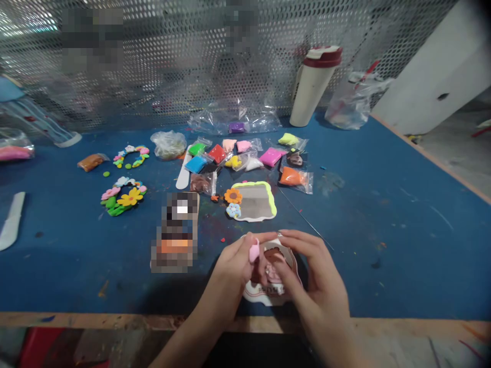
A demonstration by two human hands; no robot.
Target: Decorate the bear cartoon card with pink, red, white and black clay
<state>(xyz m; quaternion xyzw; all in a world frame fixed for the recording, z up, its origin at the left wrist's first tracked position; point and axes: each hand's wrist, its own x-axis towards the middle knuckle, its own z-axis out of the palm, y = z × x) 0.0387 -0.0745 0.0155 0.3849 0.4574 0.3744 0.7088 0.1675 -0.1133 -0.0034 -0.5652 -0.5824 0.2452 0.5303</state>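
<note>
My left hand (233,258) is closed, with a small lump of pink clay (254,251) at its thumb and index finger. Curved over from the other side, my right hand (324,276) has its thumb apart from its fingers, and its fingertips come close to the left ones. Beneath both hands lies a white scalloped plaque (268,299) with a brown and pink picture, partly hidden by the fingers. Just beyond it is a small mirror (255,200) with an orange flower, a blue flower and a yellow-green clay edge.
Several clay packets (271,156) lie across the blue table (383,230). A phone (174,232), two flower-decorated rings (125,197), a white spatula (184,171) and a thin metal rod (307,220) are around. At the back stand a tumbler (314,87) and a plastic bag (349,105).
</note>
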